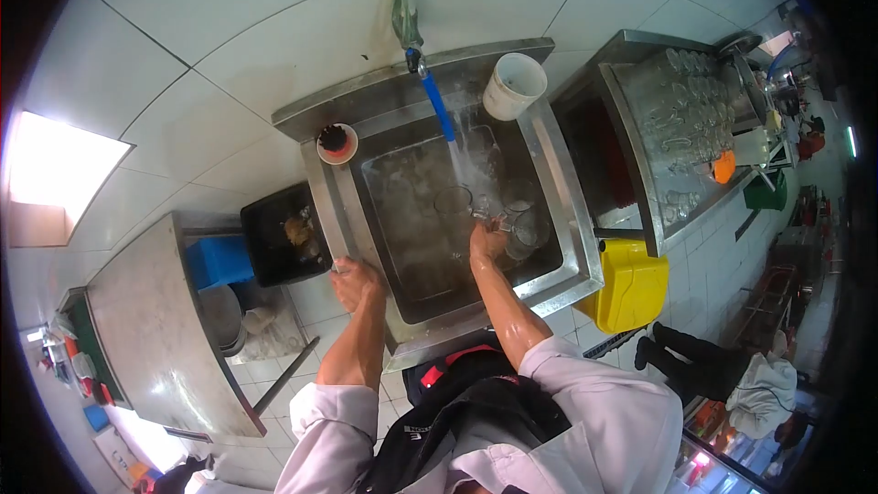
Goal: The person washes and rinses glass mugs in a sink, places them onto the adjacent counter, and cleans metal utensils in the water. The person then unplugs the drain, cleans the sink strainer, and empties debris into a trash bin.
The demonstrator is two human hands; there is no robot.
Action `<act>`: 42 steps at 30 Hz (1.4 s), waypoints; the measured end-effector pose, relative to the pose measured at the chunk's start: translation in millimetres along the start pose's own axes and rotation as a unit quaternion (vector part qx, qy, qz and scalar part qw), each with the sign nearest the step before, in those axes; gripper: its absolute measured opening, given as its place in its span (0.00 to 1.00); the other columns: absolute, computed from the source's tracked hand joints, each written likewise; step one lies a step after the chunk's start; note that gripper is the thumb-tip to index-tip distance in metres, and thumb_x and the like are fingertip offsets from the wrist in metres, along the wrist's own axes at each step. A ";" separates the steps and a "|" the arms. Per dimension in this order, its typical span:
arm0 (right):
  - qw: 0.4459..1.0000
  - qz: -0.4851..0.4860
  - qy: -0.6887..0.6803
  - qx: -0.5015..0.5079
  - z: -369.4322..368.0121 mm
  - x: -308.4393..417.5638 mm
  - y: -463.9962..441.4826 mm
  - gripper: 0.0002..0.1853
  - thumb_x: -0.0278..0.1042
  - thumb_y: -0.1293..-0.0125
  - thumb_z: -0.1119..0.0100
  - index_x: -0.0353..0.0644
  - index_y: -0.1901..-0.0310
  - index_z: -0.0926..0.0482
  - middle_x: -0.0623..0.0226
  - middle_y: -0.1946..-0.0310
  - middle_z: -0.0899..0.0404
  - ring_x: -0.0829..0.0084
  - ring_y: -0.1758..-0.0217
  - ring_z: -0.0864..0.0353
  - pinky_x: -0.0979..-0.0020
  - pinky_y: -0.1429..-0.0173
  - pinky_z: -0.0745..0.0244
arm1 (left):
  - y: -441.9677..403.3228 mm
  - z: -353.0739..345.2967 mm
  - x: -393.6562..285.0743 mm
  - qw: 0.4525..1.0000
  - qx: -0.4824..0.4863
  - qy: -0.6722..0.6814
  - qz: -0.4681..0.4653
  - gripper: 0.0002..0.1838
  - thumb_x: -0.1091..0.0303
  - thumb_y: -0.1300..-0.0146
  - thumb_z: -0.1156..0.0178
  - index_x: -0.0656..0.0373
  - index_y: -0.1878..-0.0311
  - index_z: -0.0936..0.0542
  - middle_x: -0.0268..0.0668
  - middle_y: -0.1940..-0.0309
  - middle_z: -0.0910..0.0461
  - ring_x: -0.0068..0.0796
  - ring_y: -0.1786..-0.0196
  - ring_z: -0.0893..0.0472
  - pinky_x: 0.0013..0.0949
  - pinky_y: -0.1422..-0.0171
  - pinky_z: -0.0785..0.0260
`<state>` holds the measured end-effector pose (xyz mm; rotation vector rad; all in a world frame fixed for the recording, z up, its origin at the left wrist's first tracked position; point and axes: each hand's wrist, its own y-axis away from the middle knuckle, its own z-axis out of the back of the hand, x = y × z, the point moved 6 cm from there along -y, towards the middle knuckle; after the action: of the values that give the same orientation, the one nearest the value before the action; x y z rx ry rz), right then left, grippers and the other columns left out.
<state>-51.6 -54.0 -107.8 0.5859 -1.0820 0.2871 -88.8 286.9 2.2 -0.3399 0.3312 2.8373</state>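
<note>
At left, left hand (357, 284) at the near left part of the sink (346, 210) rim, with fingers partly curled (cannot tell whether around anything small), well apart from the glass (455, 201). At centre, glass inside the sink, just left of and slightly beyond the right hand (489, 240), at the foot of the stream (469, 160) from the blue hose (437, 105); round mouth visible, long axis not readable through the clear wall. Right hand by far the nearer, with fingers bent closed, apparently around the side or handle of that glass (exact contact blurred by splash). Just right of the same hand, more glassware (523, 230) in the sink; touching or apart, cannot tell. Containers, again from left to right: blue tub (219, 261) below the table (151, 338), contents hidden; black bin (261, 233) beside the sink, with brownish scraps (298, 230) inside; white cup (346, 156) on the left rim, with a dark brush-like item (331, 137) inside; sink, with cloudy water; white bucket (512, 91) at the back right corner, contents not readable; yellow bin (626, 288) right of the sink, interior not visible; counter (636, 151), bearing rows of clear glasses (681, 110).
</note>
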 end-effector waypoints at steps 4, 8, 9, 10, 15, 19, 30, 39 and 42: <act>0.998 -0.002 0.051 -0.036 -3.7 14.7 -9.5 0.22 0.36 0.39 0.30 0.28 0.50 0.22 0.51 0.51 0.17 0.62 0.47 0.16 0.64 0.42 0.25 | 6.6 10.6 -6.9 1.000 0.027 -0.007 0.006 0.34 0.40 0.29 0.64 0.62 0.47 0.21 0.52 0.51 0.17 0.58 0.48 0.18 0.57 0.45 0.29; 0.996 -0.053 0.032 -0.070 -17.0 24.9 -14.6 0.19 0.37 0.35 0.38 0.29 0.50 0.20 0.46 0.53 0.16 0.52 0.48 0.15 0.57 0.42 0.23 | 9.2 16.9 -9.9 0.999 0.036 -0.002 0.003 0.34 0.41 0.29 0.64 0.62 0.46 0.21 0.53 0.51 0.17 0.59 0.48 0.19 0.58 0.45 0.29; 0.995 -0.039 0.024 -0.084 -21.6 22.5 -18.8 0.19 0.37 0.34 0.38 0.29 0.50 0.20 0.45 0.52 0.16 0.51 0.47 0.15 0.57 0.42 0.23 | 8.5 15.9 -9.8 0.999 0.038 0.000 0.001 0.34 0.41 0.29 0.64 0.62 0.46 0.21 0.53 0.51 0.17 0.59 0.48 0.19 0.58 0.44 0.29; 0.995 -0.025 0.018 -0.099 -26.6 16.1 -24.2 0.19 0.38 0.33 0.39 0.29 0.49 0.20 0.45 0.51 0.16 0.51 0.47 0.15 0.57 0.42 0.23 | 7.6 14.4 -9.2 0.999 0.040 0.002 0.000 0.34 0.41 0.29 0.64 0.62 0.46 0.21 0.54 0.51 0.17 0.59 0.48 0.19 0.59 0.44 0.30; 0.998 -0.020 0.033 -0.045 -29.3 20.2 -23.1 0.23 0.38 0.33 0.40 0.24 0.46 0.22 0.40 0.47 0.18 0.51 0.42 0.17 0.58 0.40 0.23 | 7.4 11.4 -6.7 0.999 0.033 -0.008 0.011 0.35 0.41 0.29 0.65 0.64 0.46 0.21 0.54 0.49 0.18 0.60 0.47 0.19 0.58 0.43 0.30; 0.997 -0.044 0.059 0.002 -26.9 13.6 -16.4 0.25 0.37 0.36 0.36 0.24 0.45 0.23 0.45 0.47 0.18 0.54 0.43 0.17 0.61 0.40 0.25 | 4.5 9.4 -6.9 0.999 0.037 -0.014 0.008 0.35 0.41 0.29 0.65 0.64 0.48 0.21 0.54 0.50 0.18 0.59 0.47 0.19 0.58 0.43 0.30; 0.865 -0.420 -0.236 0.144 -24.5 -36.9 36.3 0.09 0.36 0.32 0.38 0.46 0.53 0.20 0.63 0.59 0.17 0.63 0.54 0.17 0.60 0.59 0.16 | 3.1 10.9 -3.9 1.000 0.020 0.003 0.003 0.35 0.40 0.29 0.63 0.64 0.48 0.20 0.53 0.51 0.17 0.58 0.48 0.18 0.56 0.43 0.29; 0.669 -0.555 -0.375 0.322 -35.8 -39.5 80.8 0.05 0.34 0.32 0.41 0.46 0.58 0.18 0.66 0.63 0.17 0.65 0.61 0.16 0.85 0.81 0.27 | -22.7 20.1 -2.3 0.968 0.019 0.120 -0.218 0.34 0.49 0.31 0.45 0.74 0.36 0.31 0.61 0.40 0.27 0.57 0.36 0.26 0.51 0.32 0.35; 0.602 -0.495 -0.444 0.441 -42.5 -31.1 99.0 0.06 0.34 0.33 0.40 0.46 0.57 0.17 0.66 0.61 0.16 0.66 0.61 0.15 0.80 0.74 0.20 | -3.0 95.2 -103.1 0.835 0.087 0.376 -0.391 0.30 0.55 0.30 0.41 0.72 0.36 0.31 0.58 0.43 0.24 0.53 0.37 0.24 0.44 0.33 0.33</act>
<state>-83.0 53.0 -119.5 2.3138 -1.3041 -0.6065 -10.2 290.0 118.4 -1.2279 0.4542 1.7493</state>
